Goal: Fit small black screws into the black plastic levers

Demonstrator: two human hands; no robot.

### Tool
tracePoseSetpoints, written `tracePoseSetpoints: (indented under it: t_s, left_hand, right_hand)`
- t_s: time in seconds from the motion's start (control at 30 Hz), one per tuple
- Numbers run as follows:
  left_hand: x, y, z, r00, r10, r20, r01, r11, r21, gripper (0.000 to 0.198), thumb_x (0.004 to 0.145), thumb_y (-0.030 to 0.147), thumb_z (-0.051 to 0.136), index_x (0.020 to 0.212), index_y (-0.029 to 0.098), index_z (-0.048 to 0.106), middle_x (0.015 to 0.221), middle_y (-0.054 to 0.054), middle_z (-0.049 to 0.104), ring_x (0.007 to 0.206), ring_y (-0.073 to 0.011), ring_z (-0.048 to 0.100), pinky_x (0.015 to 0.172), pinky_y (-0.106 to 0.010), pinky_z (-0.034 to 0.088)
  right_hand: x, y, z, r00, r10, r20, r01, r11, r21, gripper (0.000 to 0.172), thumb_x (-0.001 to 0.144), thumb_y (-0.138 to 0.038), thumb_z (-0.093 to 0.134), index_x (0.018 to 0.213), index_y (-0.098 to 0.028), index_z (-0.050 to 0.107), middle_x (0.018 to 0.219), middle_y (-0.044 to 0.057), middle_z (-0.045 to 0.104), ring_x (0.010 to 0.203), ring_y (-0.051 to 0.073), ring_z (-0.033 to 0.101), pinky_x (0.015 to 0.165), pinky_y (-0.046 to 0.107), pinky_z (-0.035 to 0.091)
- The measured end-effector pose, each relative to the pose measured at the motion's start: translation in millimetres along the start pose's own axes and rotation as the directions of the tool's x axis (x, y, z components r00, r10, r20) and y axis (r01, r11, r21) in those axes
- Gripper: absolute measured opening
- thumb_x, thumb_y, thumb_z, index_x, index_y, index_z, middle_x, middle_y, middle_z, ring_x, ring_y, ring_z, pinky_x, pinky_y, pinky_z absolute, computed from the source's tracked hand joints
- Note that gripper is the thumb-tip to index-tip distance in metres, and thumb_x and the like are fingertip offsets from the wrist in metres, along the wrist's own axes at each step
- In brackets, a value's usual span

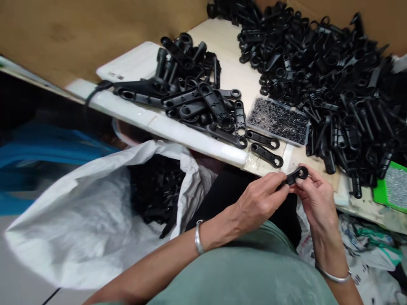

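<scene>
Between my hands, just off the table's front edge, is a black plastic arm-shaped part (293, 176) with a ring at one end. My left hand (259, 201) pinches its plain end, which the fingers partly cover. At the ring end, my right hand (318, 199) grips it with thumb and fingers. Two similar parts lie on the table nearby, a black arm part (267, 155) and another black arm part (263, 139) behind it. A clear plastic box (308, 134) of small dark pieces stands beyond them.
A large heap of black plastic parts (318, 63) covers the table's right side; a smaller pile (193, 95) lies left. A green tray (380, 192) with small metal pieces sits far right. Below the table edge, a white sack (79, 212) gapes with black parts inside.
</scene>
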State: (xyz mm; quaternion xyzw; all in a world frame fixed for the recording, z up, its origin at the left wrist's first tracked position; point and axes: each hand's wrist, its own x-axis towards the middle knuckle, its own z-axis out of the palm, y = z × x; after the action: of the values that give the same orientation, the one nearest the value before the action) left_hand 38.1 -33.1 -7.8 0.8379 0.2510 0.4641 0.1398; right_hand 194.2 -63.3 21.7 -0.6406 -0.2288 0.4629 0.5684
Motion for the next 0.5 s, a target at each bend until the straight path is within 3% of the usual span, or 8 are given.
tracePoseSetpoints:
  t_s: [0.1, 0.23, 0.37, 0.4, 0.43, 0.5]
  left_hand:
    - [2, -1, 0.9, 1.0, 0.007, 0.031, -0.005, 0.999, -0.047, 0.02, 0.101, 0.013, 0.046, 0.097, 0.013, 0.066, 0.1, -0.009, 0.069, 0.088, -0.0136, 0.066, 0.08, -0.027, 0.061]
    - [12, -9, -7.7, 0.99, 0.128, 0.065, -0.124, 0.99, -0.064, 0.015, 0.099, 0.025, 0.056, 0.101, 0.012, 0.065, 0.095, -0.009, 0.07, 0.091, -0.0168, 0.067, 0.082, -0.03, 0.059]
    - [25, -26, -24.6, 0.992, 0.119, 0.037, -0.123, 0.98, 0.156, 0.013, 0.1, 0.017, 0.053, 0.102, 0.015, 0.065, 0.097, -0.008, 0.073, 0.094, -0.0194, 0.065, 0.084, -0.035, 0.054]
    - [28, -30, -28.1, 0.993, 0.107, 0.047, -0.115, 0.965, 0.237, 0.017, 0.099, 0.013, 0.049, 0.1, 0.015, 0.066, 0.098, -0.009, 0.073, 0.093, -0.0203, 0.065, 0.083, -0.037, 0.052]
    - [30, -34, -30.8, 0.994, 0.094, 0.063, -0.109, 0.943, 0.315, 0.022, 0.098, 0.009, 0.046, 0.098, 0.015, 0.067, 0.098, -0.009, 0.073, 0.093, -0.0213, 0.064, 0.084, -0.039, 0.051]
    - [34, -41, -33.5, 0.994, 0.068, 0.09, -0.1, 0.898, 0.429, 0.028, 0.096, 0.005, 0.043, 0.093, 0.015, 0.068, 0.098, -0.01, 0.073, 0.091, -0.0233, 0.063, 0.085, -0.042, 0.048]
  right_hand:
    - [1, -1, -9, 0.997, 0.016, 0.079, -0.012, 0.999, -0.051, 0.05, 0.061, -0.03, 0.085, 0.106, -0.019, 0.067, 0.081, 0.0, 0.071, 0.06, 0.014, 0.066, 0.058, 0.03, 0.061]
    - [2, -17, -37, 0.99, -0.063, 0.124, 0.098, 0.95, -0.298, 0.047, 0.074, -0.035, 0.075, 0.119, -0.024, 0.067, 0.09, 0.002, 0.071, 0.06, 0.015, 0.063, 0.058, 0.032, 0.058]
    - [10, -46, -77, 0.977, -0.211, 0.025, 0.201, 0.877, -0.436, 0.047, 0.082, -0.03, 0.068, 0.129, -0.026, 0.064, 0.095, 0.007, 0.071, 0.062, 0.016, 0.059, 0.053, 0.029, 0.052]
    - [14, -53, -88, 0.962, -0.273, -0.002, 0.236, 0.836, -0.496, 0.049, 0.083, -0.028, 0.067, 0.132, -0.026, 0.062, 0.095, 0.009, 0.071, 0.06, 0.016, 0.058, 0.051, 0.029, 0.05]
    - [19, -60, -98, 0.931, -0.365, 0.009, 0.291, 0.727, -0.622, 0.051, 0.085, -0.028, 0.065, 0.136, -0.025, 0.06, 0.097, 0.011, 0.072, 0.058, 0.016, 0.056, 0.051, 0.03, 0.049]
    - [31, -74, -116, 0.826, -0.549, 0.128, 0.401, 0.413, -0.818, 0.052, 0.09, -0.028, 0.058, 0.142, -0.024, 0.056, 0.102, 0.014, 0.073, 0.059, 0.016, 0.058, 0.053, 0.031, 0.049]
